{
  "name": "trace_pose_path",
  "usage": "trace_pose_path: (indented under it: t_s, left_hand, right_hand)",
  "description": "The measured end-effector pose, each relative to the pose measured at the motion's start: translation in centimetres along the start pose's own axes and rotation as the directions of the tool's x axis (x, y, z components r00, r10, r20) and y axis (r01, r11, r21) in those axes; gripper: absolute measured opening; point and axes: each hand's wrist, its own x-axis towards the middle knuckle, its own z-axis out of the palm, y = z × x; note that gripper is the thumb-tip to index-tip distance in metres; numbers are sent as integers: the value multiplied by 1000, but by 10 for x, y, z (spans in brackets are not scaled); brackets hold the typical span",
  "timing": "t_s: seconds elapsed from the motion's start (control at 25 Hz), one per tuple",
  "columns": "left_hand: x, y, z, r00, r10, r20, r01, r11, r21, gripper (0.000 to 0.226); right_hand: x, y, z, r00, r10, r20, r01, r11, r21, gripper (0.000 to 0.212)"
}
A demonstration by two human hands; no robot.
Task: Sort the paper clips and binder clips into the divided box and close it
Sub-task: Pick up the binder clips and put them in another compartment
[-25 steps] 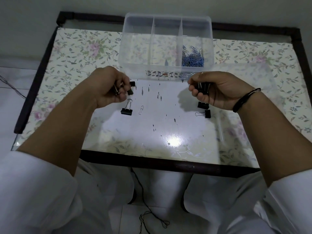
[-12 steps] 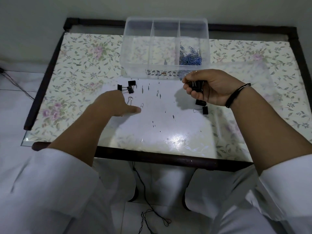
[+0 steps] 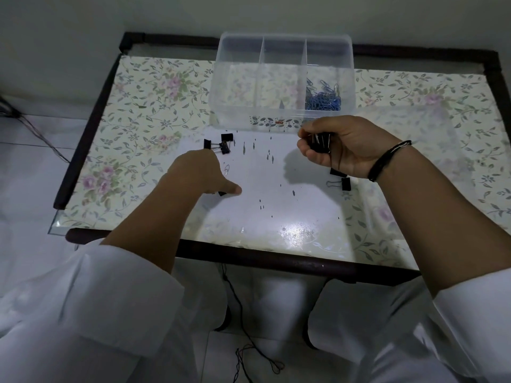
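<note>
On the table [image 3: 154,111], the left hand [image 3: 203,172] presses down on a black clip [image 3: 222,193], and its grip is hidden. The right hand [image 3: 343,150] holds a bunch of clips [image 3: 320,142] at 6 o'clock of the box [image 3: 240,78]. She should pinch each clip well, then drop all black clips in one free part.

A desk [image 3: 154,111] with a dark frame [image 3: 83,150] stood against a plain pale wall [image 3: 83,20]. Its top bore a floral-patterned covering under a glossy sheet, and a bright glare [image 3: 296,233] of overhead light shone near its front edge. The floor [image 3: 25,167] was of light tiles, with thin dark cables [image 3: 41,136] at the left and another wire [image 3: 249,341] trailing beneath the desk. The room was dim.
</note>
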Motion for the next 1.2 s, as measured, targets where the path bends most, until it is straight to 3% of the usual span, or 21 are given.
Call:
trace_pose_path:
  t_s: [0.2, 0.44, 0.56, 0.68, 0.76, 0.84, 0.92, 1.04, 1.12, 1.2]
  left_hand:
    - [-1, 6, 5, 999, -23, 34, 26, 997, -73, 36]
    - [0, 1, -4, 999, 44, -22, -44, 998, -36, 41]
    - [-9, -1, -24, 997, 75, -9, -74, 957, -280, 37]
    - [-20, 12, -57, 993, 107, -46, -112, 764, -635, 31]
    - [-14, 33, -77, 982, 111, -156, -189, 692, -697, 29]
    - [2, 60, -94, 963, 114, -245, -250, 721, -646, 29]
    - [24, 85, -104, 950, 141, -279, -274, 805, -527, 32]
    - [54, 105, -108, 955, 143, -261, -244, 878, -411, 33]
    - [65, 109, -108, 970, 144, -198, -226, 838, -496, 25]
    - [61, 107, -106, 974, 145, -173, -222, 753, -619, 20]
  right_hand:
    - [1, 5, 3, 1000, 15, -8, -15, 997, -74, 14]
    - [0, 6, 7, 999, 27, 16, -25, 992, -125, 14]
    - [-3, 5, 11, 999, 19, 27, -16, 993, -118, 14]
    - [-3, -7, 18, 999, -51, 14, 51, 999, 10, 12]
    - [2, -23, 29, 994, -105, -40, 108, 990, 86, 9]
    - [16, -39, 40, 979, -144, -144, 160, 982, 102, 10]
    - [35, -56, 49, 944, -173, -279, 166, 985, -50, 12]
    - [52, -74, 59, 871, -244, -427, 17, 882, -470, 11]
    - [53, -80, 61, 863, -259, -434, 5, 863, -505, 6]
    - [48, -80, 58, 861, -320, -396, -36, 737, -675, 6]
